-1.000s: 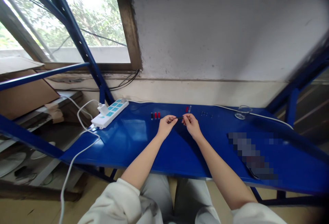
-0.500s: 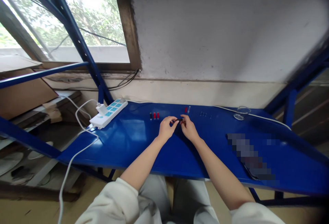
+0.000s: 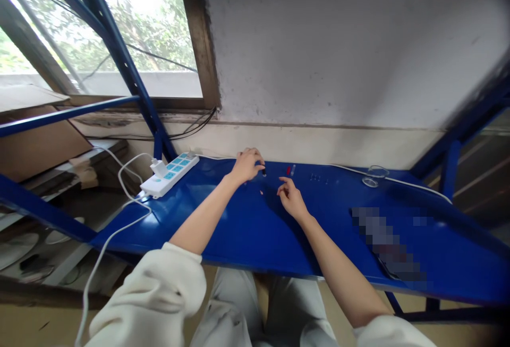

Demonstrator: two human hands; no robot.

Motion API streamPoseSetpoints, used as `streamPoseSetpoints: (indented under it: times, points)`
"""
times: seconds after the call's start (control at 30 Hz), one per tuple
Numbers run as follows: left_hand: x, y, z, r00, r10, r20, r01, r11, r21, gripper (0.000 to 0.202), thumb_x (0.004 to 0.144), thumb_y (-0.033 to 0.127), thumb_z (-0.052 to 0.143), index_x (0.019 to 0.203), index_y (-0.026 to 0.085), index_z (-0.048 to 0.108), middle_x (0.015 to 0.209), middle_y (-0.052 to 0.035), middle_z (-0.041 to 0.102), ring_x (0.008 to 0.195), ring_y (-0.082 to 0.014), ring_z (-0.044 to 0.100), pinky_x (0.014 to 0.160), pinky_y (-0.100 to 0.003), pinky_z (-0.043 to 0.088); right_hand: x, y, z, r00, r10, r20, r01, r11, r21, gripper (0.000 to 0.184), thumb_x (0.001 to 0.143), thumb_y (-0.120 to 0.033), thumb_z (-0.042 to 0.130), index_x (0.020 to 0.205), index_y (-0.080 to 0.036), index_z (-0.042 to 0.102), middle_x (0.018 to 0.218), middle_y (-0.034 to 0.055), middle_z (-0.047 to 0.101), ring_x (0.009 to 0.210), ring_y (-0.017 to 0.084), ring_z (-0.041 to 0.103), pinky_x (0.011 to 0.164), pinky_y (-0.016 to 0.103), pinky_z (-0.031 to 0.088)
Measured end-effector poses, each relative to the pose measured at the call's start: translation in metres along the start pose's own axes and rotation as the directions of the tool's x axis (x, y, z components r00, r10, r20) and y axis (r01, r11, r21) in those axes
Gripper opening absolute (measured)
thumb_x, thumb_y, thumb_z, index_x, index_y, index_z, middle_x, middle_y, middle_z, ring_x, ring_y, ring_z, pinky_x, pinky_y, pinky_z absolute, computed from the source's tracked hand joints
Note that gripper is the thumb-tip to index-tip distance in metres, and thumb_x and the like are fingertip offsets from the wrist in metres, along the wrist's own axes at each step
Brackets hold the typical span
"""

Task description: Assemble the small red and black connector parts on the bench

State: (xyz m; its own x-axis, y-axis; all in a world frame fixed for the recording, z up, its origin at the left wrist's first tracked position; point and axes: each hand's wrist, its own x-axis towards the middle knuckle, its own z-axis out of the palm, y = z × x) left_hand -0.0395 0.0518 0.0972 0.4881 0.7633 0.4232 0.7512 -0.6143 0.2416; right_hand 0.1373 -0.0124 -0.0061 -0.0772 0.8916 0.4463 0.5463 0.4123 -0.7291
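Observation:
My left hand (image 3: 246,164) reaches to the back of the blue table (image 3: 223,219), its fingers curled, and a small black part (image 3: 263,172) shows at its fingertips. It covers the spot where a row of small red and black parts stood. Resting nearer to me, my right hand (image 3: 292,197) has loosely bent fingers that are apart and hold nothing. A tiny pale bit (image 3: 261,192) lies on the table between the hands. A small red part (image 3: 288,170) and a clear one (image 3: 293,169) lie just beyond my right hand.
A white power strip (image 3: 171,174) with a plugged-in adapter and white cable sits at the back left. Several tiny dark parts (image 3: 315,177) and a clear dish (image 3: 372,180) lie at the back right. A white cable runs along the wall. Blue frame struts rise on both sides.
My hands were together holding a small black piece between them; they have parted. The left hand moved forward to the back of the table, and the right hand stayed and loosened.

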Motion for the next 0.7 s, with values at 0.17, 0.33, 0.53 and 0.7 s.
streamPoseSetpoints:
  times: [0.17, 0.33, 0.53, 0.7]
  points:
    - [0.001, -0.024, 0.009, 0.984, -0.125, 0.129, 0.112, 0.988, 0.103, 0.005, 0.072, 0.02, 0.061, 0.075, 0.021, 0.065, 0.101, -0.0039, 0.055, 0.103, -0.0236, 0.042, 0.084, -0.039, 0.028, -0.001, 0.001, 0.0, 0.998, 0.001, 0.055, 0.002, 0.999, -0.045, 0.042, 0.076, -0.013, 0.035, 0.118, -0.017, 0.037, 0.074, 0.0005, 0.058, 0.064, 0.013, 0.054, 0.064, 0.025, 0.042]
    - [-0.005, -0.033, 0.025, 0.968, -0.217, 0.129, 0.206, 0.974, 0.095, 0.006, 0.072, 0.019, 0.06, 0.076, 0.021, 0.065, 0.104, -0.0036, 0.054, 0.105, -0.0239, 0.041, 0.084, -0.039, 0.028, -0.001, -0.001, -0.001, 0.996, 0.013, 0.087, -0.007, 0.998, -0.061, 0.042, 0.077, -0.013, 0.034, 0.118, -0.018, 0.037, 0.077, 0.0013, 0.058, 0.066, 0.013, 0.054, 0.065, 0.027, 0.042]
    - [-0.006, -0.037, 0.027, 0.965, -0.218, 0.148, 0.206, 0.974, 0.09, 0.006, 0.072, 0.02, 0.06, 0.076, 0.022, 0.064, 0.103, -0.0025, 0.054, 0.105, -0.0235, 0.041, 0.084, -0.039, 0.027, -0.001, -0.001, -0.001, 0.996, 0.02, 0.092, -0.013, 0.997, -0.073, 0.042, 0.077, -0.013, 0.035, 0.119, -0.018, 0.037, 0.078, 0.0017, 0.059, 0.067, 0.014, 0.054, 0.065, 0.027, 0.042]
    - [-0.008, -0.038, 0.027, 0.959, -0.227, 0.169, 0.21, 0.971, 0.113, 0.007, 0.073, 0.022, 0.059, 0.077, 0.022, 0.064, 0.105, -0.0027, 0.053, 0.108, -0.0236, 0.04, 0.086, -0.039, 0.027, -0.002, -0.001, -0.001, 0.995, 0.019, 0.098, -0.01, 0.996, -0.088, 0.043, 0.076, -0.013, 0.035, 0.119, -0.018, 0.037, 0.078, 0.002, 0.059, 0.067, 0.014, 0.054, 0.065, 0.026, 0.041]
